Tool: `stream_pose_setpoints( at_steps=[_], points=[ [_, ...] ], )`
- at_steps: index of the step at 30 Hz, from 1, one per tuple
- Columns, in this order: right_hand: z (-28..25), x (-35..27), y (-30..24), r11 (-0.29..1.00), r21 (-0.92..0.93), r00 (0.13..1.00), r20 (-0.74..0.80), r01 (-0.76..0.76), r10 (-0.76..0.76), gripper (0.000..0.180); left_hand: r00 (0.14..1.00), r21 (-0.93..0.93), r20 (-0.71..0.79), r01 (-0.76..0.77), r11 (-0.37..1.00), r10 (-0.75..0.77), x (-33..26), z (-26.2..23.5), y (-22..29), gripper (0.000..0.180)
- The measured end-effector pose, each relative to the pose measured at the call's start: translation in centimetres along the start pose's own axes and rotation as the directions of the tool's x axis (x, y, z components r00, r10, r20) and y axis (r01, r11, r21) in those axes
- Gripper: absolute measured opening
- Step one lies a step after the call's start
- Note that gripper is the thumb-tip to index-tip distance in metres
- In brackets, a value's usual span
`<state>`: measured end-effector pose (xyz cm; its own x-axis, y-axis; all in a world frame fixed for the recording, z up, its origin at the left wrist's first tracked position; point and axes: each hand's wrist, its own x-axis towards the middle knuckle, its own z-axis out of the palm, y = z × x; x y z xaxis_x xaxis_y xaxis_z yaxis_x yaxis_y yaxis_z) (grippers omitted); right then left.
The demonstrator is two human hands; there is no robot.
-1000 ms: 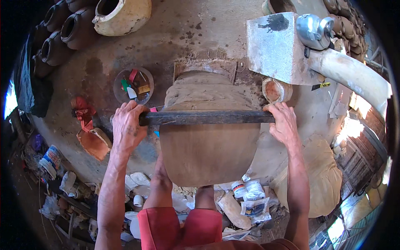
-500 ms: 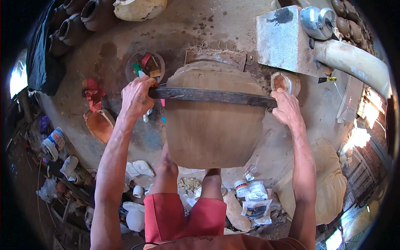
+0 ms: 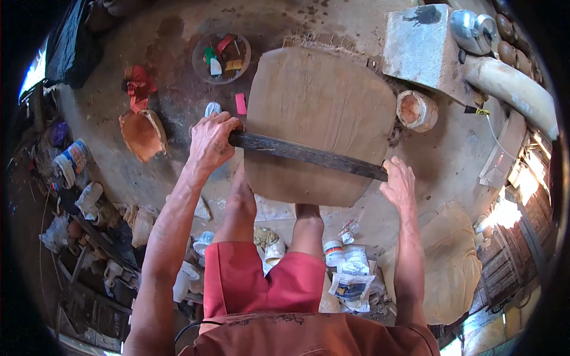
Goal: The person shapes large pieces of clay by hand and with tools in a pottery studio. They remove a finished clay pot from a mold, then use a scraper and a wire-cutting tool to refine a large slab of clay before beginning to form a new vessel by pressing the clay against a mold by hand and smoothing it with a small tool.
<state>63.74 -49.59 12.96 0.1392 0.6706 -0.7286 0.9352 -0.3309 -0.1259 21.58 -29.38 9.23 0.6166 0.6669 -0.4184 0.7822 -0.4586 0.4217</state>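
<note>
A broad flat slab of brown clay (image 3: 314, 98) lies in front of me, its edges rounded and uneven, with faint streaks on its surface. Across its nearer part rests a long dark wooden bar (image 3: 309, 152), slanting down toward the right. My left hand (image 3: 212, 139) is wrapped round the bar's left end, just off the slab's left edge. At the other end, my right hand (image 3: 399, 183) grips the bar beyond the slab's right edge. What lies under the slab is mostly hidden.
Left of the slab are a round basin (image 3: 243, 71) of small tools, a pink block (image 3: 240, 103), a red cloth (image 3: 139, 86) and a broken clay bowl (image 3: 142, 135). To the right stand a clay-caked pot (image 3: 417, 111), a pale block (image 3: 415, 50) and a metal kettle (image 3: 472, 29).
Both hands have drawn the bar across the slab toward me, the right end coming nearer than the left. The view has also shifted, so the far part of the slab shows more fully.
</note>
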Motion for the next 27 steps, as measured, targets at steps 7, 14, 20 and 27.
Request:
stream_pose_setpoints(
  at_steps=[7,14,20,27],
  points=[
    [7.7,-6.8,-0.3,0.995,0.103,0.999,0.04,0.002,-0.006,0.04,0.999,-0.009,0.039,0.029,1.0,-0.028,-7.1,3.6,1.5,0.03],
    [11.3,-9.9,-0.6,0.994,0.102,1.0,0.009,0.028,-0.029,0.036,0.997,-0.014,-0.013,0.078,0.997,-0.078,-12.6,6.7,3.0,0.025],
    [12.8,-10.5,-0.1,0.992,0.12,0.998,-0.053,0.042,-0.036,0.035,0.995,-0.003,-0.076,0.062,0.998,-0.062,-13.0,7.2,4.1,0.031],
    [13.3,-11.0,-0.1,0.993,0.097,0.993,-0.101,0.07,-0.061,0.035,0.985,-0.015,-0.137,0.099,0.995,-0.1,-14.6,7.9,5.0,0.031]
  ],
)
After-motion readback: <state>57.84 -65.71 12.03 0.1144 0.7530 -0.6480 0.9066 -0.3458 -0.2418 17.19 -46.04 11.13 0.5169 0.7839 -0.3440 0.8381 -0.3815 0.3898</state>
